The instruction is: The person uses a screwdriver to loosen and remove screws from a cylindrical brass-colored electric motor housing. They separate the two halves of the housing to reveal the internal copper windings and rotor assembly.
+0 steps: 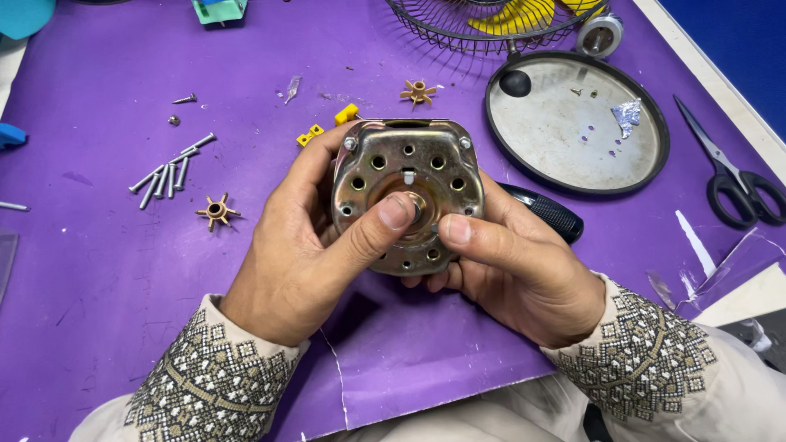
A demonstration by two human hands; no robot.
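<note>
Head view showed my left hand (303,245) and right hand (516,274) both clamped on the metal motor housing (407,192), thumbs pressed at its centre, above the purple mat's (106,270) near edge; loose screws (168,173) lay toward its left edge.

A rounded, brass-coloured metal motor housing (407,192) with a ring of round holes faces up, held above the purple counter (98,270).
</note>
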